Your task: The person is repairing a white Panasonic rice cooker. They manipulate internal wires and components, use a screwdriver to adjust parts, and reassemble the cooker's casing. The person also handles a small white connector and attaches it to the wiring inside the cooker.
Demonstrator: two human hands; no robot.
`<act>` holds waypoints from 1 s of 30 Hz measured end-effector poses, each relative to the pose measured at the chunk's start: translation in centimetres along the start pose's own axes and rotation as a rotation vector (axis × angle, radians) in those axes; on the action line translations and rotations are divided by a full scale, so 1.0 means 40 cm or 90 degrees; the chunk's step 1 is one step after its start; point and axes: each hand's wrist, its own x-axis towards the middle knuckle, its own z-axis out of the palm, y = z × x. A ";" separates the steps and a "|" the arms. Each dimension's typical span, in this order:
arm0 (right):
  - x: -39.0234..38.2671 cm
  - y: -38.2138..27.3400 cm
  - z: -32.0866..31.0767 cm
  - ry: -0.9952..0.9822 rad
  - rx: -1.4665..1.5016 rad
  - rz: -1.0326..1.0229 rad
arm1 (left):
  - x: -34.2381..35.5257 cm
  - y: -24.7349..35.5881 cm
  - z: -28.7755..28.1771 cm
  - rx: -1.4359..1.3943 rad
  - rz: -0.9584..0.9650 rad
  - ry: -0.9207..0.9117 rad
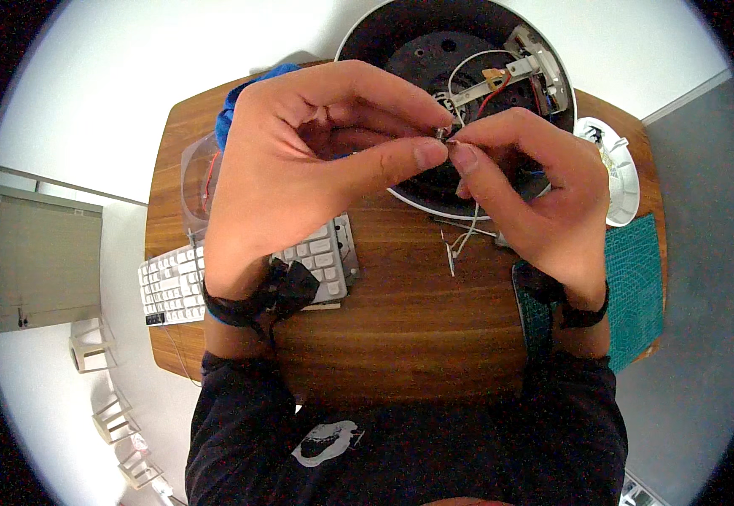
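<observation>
My left hand [291,169] is raised in the middle, thumb and forefinger pinched at a tiny metal part [441,133]. The fingertips of my right hand [544,177] close on the same spot from the other side; what they hold is too small to make out. Both hands are over the near rim of a round housing [409,63], white outside and black inside. A metal bracket [535,72] with red and white wires sits within it. Below my right fingers a thin white wire [475,215] runs down toward the wooden table [409,320].
A white keyboard [169,282] lies at the left, partly under my left wrist. Behind that wrist is a clear plastic tray [194,190] near a blue cloth [236,105]. On the right are a white round cover [624,181] and a green cutting mat [637,287].
</observation>
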 end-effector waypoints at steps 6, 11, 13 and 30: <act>-0.001 -0.004 -0.004 -0.003 -0.015 0.023 | -0.005 0.012 0.000 0.047 0.000 -0.022; -0.004 -0.006 0.000 0.003 -0.002 0.031 | -0.006 0.004 0.000 0.040 0.028 -0.019; -0.006 -0.003 0.005 0.013 0.015 0.027 | -0.008 0.009 0.005 0.041 0.021 -0.007; -0.008 -0.003 0.012 0.006 0.021 0.025 | -0.017 0.018 0.005 0.085 0.036 0.020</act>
